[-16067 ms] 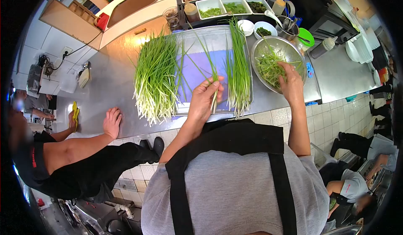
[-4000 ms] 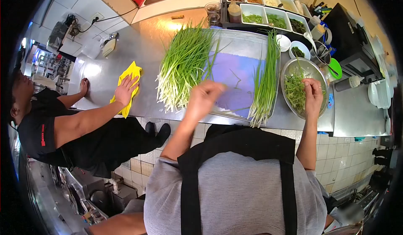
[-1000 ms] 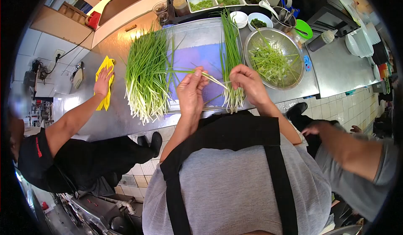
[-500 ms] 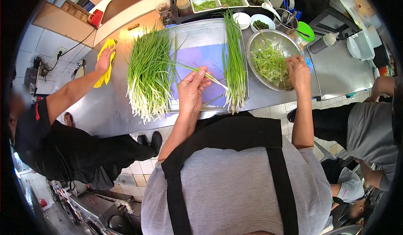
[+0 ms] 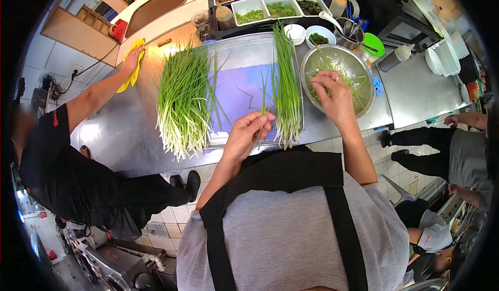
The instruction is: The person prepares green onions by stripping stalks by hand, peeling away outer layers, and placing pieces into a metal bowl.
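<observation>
L hand pinches green stalks at frame ctr., btw. larger bunch and smaller bunch, R hand over bowl (rt. of ctr.), grip contents unclear: apparently stalk-cleaning, next move prob. needing steady L hold.

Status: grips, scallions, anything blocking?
Left grip: pinching slim green scallion. Right grip: over round metal bowl. Two green-and-white scallion bunches flanking purple sheet. Nothing visibly blocking.
</observation>
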{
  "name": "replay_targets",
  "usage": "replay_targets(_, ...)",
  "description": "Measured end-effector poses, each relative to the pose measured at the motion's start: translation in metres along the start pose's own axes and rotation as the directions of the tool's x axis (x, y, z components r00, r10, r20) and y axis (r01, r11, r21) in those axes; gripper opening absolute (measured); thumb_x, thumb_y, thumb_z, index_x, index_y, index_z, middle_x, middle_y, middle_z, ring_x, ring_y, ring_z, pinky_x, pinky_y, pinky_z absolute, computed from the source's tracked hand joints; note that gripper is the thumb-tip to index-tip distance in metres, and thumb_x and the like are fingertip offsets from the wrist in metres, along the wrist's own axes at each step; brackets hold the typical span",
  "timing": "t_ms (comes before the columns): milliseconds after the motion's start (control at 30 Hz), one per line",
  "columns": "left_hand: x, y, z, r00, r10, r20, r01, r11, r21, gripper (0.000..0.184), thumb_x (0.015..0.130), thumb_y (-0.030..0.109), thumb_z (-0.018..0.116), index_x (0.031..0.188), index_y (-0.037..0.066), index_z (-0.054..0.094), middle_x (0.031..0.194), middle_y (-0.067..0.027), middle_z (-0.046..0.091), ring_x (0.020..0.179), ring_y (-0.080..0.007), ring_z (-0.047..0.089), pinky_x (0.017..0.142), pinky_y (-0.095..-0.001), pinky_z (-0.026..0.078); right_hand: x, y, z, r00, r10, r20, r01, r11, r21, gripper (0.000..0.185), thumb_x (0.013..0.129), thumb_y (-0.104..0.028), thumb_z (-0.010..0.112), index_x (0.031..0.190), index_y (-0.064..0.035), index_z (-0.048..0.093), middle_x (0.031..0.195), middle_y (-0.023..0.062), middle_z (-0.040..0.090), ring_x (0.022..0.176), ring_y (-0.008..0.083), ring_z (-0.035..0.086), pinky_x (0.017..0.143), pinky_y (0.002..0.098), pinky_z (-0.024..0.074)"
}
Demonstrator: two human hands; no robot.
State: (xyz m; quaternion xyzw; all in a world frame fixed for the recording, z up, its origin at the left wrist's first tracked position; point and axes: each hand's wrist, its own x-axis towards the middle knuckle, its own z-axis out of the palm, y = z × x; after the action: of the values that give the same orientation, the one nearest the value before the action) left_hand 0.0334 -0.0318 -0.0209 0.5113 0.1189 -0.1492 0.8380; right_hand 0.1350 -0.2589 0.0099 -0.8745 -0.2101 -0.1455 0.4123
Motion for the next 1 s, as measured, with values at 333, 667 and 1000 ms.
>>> replay_targets(333, -0.012, -0.01, -0.008, 1.0, -0.027, 0.012, 0.024, 0.976, 0.216, 0.021, 0.09, 0.016, 0.056, 0.095, -0.002, 0.065, 0.064, 0.0023, 0.051, 0.054, -0.0055, 0.042, 0.05, -0.0177, 0.033, 0.002, -0.036, 0.015, 0.964, -0.265, -0.01, 0.265, 0.962, 0.069, 0.021, 0.073, -0.004, 0.066, 0.093, -0.0115, 0.067, 0.102, 0.0069, 0.058, 0.081, 0.0222, 0.057, 0.069, 0.0328, 0.0462)
replay_targets(667, -0.018, -0.006, -0.007, 0.999, -0.041, -0.007, 0.041, 0.956, 0.292, 0.021, 0.09, 0.017, 0.056, 0.095, -0.001, 0.066, 0.062, 0.0035, 0.049, 0.053, -0.0049, 0.04, 0.048, -0.0181, 0.031, 0.011, -0.037, 0.019, 0.893, -0.421, 0.16, 0.423, 0.906, 0.024, 0.014, 0.074, -0.007, 0.065, 0.088, -0.011, 0.065, 0.103, 0.0057, 0.055, 0.083, 0.0217, 0.055, 0.076, 0.0344, 0.042)
replay_targets(1000, -0.018, 0.002, -0.006, 0.999, -0.04, -0.016, 0.042, 0.955, 0.293, 0.02, 0.089, 0.016, 0.057, 0.092, -0.001, 0.067, 0.059, 0.0034, 0.048, 0.05, -0.0048, 0.038, 0.047, -0.0187, 0.029, 0.0, -0.022, 0.015, 0.994, -0.112, -0.015, 0.112, 0.958, 0.264, 0.012, 0.08, -0.003, 0.061, 0.09, -0.0068, 0.066, 0.086, 0.0078, 0.058, 0.079, 0.018, 0.057, 0.066, 0.0281, 0.0452)
